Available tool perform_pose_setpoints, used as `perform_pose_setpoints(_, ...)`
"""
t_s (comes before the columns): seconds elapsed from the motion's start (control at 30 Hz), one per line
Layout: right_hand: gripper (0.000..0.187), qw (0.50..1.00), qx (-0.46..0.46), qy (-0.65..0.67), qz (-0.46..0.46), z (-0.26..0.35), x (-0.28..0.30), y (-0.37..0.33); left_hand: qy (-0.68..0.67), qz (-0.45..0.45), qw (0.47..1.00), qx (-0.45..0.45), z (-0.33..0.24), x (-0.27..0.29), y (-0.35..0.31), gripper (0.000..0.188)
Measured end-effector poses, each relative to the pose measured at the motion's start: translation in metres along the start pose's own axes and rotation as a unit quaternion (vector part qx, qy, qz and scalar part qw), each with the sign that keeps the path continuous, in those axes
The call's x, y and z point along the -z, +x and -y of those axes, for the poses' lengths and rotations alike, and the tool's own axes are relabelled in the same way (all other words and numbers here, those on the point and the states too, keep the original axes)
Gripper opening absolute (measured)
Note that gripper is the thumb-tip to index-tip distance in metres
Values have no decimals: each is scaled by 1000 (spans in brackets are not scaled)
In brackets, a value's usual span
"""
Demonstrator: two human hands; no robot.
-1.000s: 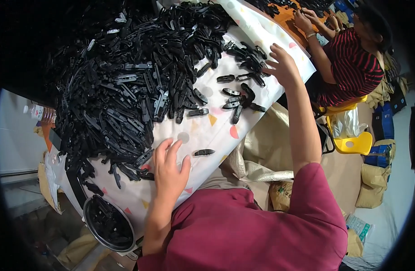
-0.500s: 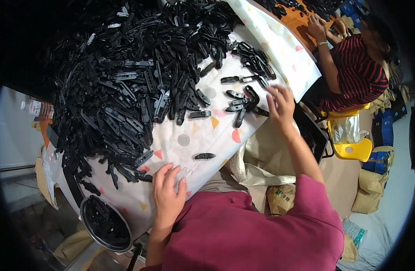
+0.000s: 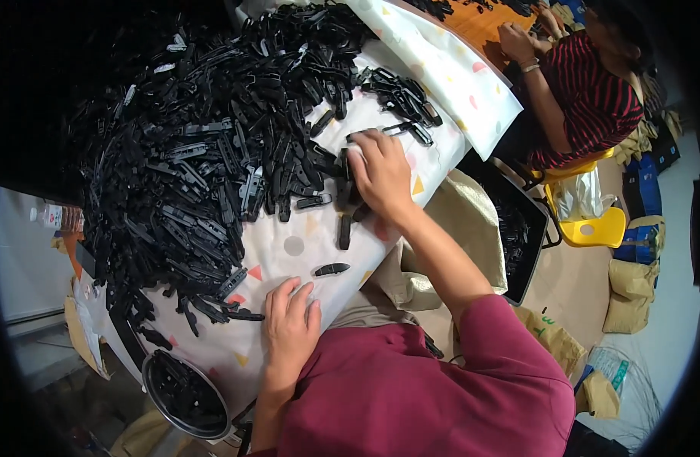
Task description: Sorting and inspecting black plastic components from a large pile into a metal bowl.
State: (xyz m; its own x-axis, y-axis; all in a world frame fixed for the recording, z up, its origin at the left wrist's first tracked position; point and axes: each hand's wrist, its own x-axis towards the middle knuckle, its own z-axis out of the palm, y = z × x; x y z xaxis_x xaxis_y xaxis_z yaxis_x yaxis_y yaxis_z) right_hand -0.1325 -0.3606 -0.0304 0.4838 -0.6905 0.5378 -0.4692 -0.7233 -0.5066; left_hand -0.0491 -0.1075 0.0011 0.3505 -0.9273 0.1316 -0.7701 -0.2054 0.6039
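Observation:
A big heap of long, narrow black plastic pieces point(image 3: 190, 183) covers the far and left parts of the table, which has a white patterned cloth point(image 3: 274, 263). My right hand point(image 3: 382, 174) lies palm down over a few loose pieces at the heap's right edge, fingers stretched out and partly covering them. One piece point(image 3: 344, 232) sticks out below this hand. Near the table's front edge my left hand point(image 3: 290, 327) rests on the cloth, fingers apart, holding nothing. A single piece point(image 3: 332, 270) lies between the two hands.
A smaller cluster of pieces point(image 3: 399, 95) lies at the far right. A metal bowl point(image 3: 225, 415) of pieces stands lower left. Right of the table are a pale sack point(image 3: 460, 221), a black crate point(image 3: 534, 266), a yellow chair point(image 3: 594, 228) and a person in a striped top point(image 3: 594, 107).
My right hand has moved left from the cloth's right edge onto the loose pieces, which now sit closer to the heap. The left hand has stayed about where it was. The view has shifted slightly.

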Motion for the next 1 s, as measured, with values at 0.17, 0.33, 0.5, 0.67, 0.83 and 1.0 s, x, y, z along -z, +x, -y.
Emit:
perform_pose_setpoints(0.17,36,986,-77,-43,140,10,-3,4,-6,1,1000,-3,2,-1,2,30)
perform_pose_setpoints(0.33,34,995,-21,-96,5,-19,4,-8,-1,6,1000,-2,-1,3,-6,29)
perform_pose_setpoints(0.5,69,951,-94,-283,81,-88,15,36,-1,12,1000,-10,0,3,-2,29)
perform_pose_setpoints(0.67,43,977,0,-212,4,-129,10,75,2,14,1000,4,-2,4,-7,29)
perform_pose_setpoints(0.83,29,981,-128,74,-123,-183,8,112,3,29,1000,10,-1,9,-8,28)
perform_pose_setpoints(1.0,28,889,-221,352,-192,-185,29,125,5,40,999,11,2,6,-7,28)
